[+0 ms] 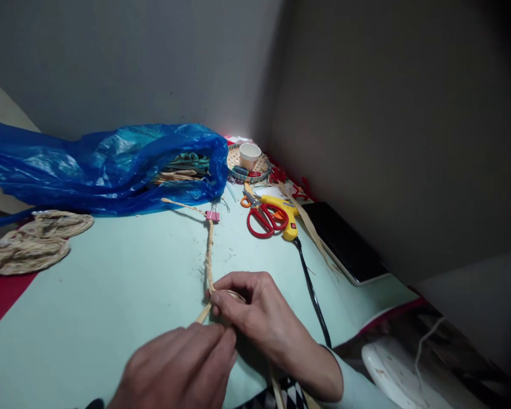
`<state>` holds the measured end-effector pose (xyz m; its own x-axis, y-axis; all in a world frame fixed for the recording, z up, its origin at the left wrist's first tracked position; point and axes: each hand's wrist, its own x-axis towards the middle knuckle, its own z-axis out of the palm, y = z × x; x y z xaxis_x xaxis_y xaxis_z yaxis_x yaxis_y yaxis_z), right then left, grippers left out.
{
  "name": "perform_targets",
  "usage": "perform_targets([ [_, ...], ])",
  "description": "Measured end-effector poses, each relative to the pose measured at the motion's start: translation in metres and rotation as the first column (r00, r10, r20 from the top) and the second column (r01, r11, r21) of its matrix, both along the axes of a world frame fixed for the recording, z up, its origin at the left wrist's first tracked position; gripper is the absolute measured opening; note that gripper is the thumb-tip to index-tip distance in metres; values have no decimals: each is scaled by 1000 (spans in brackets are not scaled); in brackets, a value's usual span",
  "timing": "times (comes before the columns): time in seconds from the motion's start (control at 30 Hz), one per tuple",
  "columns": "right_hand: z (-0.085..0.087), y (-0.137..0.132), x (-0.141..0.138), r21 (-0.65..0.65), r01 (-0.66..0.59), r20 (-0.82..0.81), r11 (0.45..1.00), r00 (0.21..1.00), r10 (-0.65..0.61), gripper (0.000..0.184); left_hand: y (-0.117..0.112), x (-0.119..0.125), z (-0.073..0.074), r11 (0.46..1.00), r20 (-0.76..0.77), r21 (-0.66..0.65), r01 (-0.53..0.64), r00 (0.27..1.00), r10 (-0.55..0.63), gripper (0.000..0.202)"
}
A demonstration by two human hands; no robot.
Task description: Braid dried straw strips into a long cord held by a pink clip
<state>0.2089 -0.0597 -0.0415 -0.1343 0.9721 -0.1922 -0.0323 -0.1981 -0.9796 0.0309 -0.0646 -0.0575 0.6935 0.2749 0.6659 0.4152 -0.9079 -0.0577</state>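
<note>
A thin straw braid (208, 255) runs down the pale green table (111, 284) from a pink binder clip (212, 215) to my hands. My right hand (259, 318) is closed, pinching the loose straw strands at the braid's near end. My left hand (183, 369) is close beneath it, fingers curled and pinching a flat straw strip (203, 314) that sticks out toward the braid. Both hands touch each other at the fingertips.
A blue plastic bag (102, 165) holding straw lies at the back. Woven straw mats (34, 241) lie at left. Red scissors (264, 220), a yellow glue gun (283, 213) with black cord (313, 295), a dark tablet (344, 241) and a small basket with a white cup (250, 154) sit at right.
</note>
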Motion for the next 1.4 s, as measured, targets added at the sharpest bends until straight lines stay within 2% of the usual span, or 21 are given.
perform_targets([
  [0.03, 0, -1, 1, 3, -1, -1, 1000, 1000, 1, 17, 4, -2, 6, 990, 73, -143, -2, 997, 12, 24],
  [0.07, 0, -1, 2, 7, -1, -4, 1000, 1000, 1, 17, 9, -3, 12, 952, 141, -304, -19, 988, 64, 23],
  [0.1, 0, -1, 3, 12, -1, -10, 1000, 1000, 2, 16, 16, -5, 19, 875, 189, -481, -57, 968, 167, 22],
  [0.13, 0, -2, 4, 22, -4, -15, 1000, 1000, 4, 16, 23, -5, 26, 729, 182, -674, -119, 929, 321, 17],
  [0.17, 0, -2, 5, 36, -6, -15, 999, 1000, 7, 17, 31, -4, 32, 522, 113, -842, -138, 901, 419, 14],
  [0.2, -1, -2, 5, 53, -10, -20, 999, 1000, 12, 17, 38, -3, 36, 275, 43, -958, -78, 912, 409, 18],
  [0.23, -1, -2, 5, 71, -18, -34, 997, 999, 20, 19, 44, -1, 39, 47, 39, -999, 24, 936, 349, 24],
  [0.27, -1, -2, 4, 89, -29, -53, 996, 998, 33, 20, 48, 2, 39, -81, 94, -989, 127, 941, 326, 27],
  [0.3, -1, -2, 4, 110, -42, -72, 993, 996, 50, 22, 50, 5, 38, -167, 128, -969, 182, 949, 287, 29],
  [0.33, -1, -2, 3, 131, -53, -82, 990, 995, 64, 23, 51, 8, 36, -228, 168, -946, 231, 949, 268, 28],
  [0.47, -3, -5, 2, 227, -38, 53, 973, 998, 27, 23, 44, 16, 23, -378, 205, -863, 334, 917, 343, 25],
  [0.53, -5, -6, 2, 256, -34, 129, 966, 992, 1, 24, 42, 16, 18, -417, 182, -839, 350, 902, 391, 29],
  [0.6, -6, -9, 1, 276, -37, 218, 960, 976, -25, 24, 41, 15, 15, -405, 174, -850, 338, 905, 389, 30],
  [0.67, -5, -12, -1, 295, -42, 365, 954, 928, -72, 24, 41, 13, 14, -337, 157, -897, 286, 919, 362, 29],
  [0.8, -2, -20, -3, 368, -122, 638, 922, 754, -155, 26, 40, 12, 18, -147, 57, -982, 120, 925, 376, 26],
  [0.87, -1, -23, -5, 425, -178, 722, 887, 658, -214, 26, 39, 12, 21, -85, 35, -993, 76, 915, 402, 25],
  [0.93, -3, -27, -8, 487, -233, 783, 842, 543, -303, 20, 38, 13, 23, -56, 27, -997, 55, 908, 417, 23],
  [1.07, -4, -30, -18, 594, -296, 794, 748, 363, -487, 16, 36, 12, 22, -69, 36, -995, 72, 905, 423, 19],
  [1.2, 1, -30, -31, 627, -388, 775, 676, 222, -591, 18, 36, 11, 19, -107, 33, -990, 90, 895, 445, 14],
  [1.3, -2, -31, -43, 640, -463, 746, 614, 180, -642, 24, 38, 10, 21, -164, 4, -983, 83, 902, 431, 13],
  [1.4, -18, -34, -57, 658, -431, 729, 617, 161, -665, 28, 40, 8, 23, -167, 61, -975, 146, 899, 433, 15],
])
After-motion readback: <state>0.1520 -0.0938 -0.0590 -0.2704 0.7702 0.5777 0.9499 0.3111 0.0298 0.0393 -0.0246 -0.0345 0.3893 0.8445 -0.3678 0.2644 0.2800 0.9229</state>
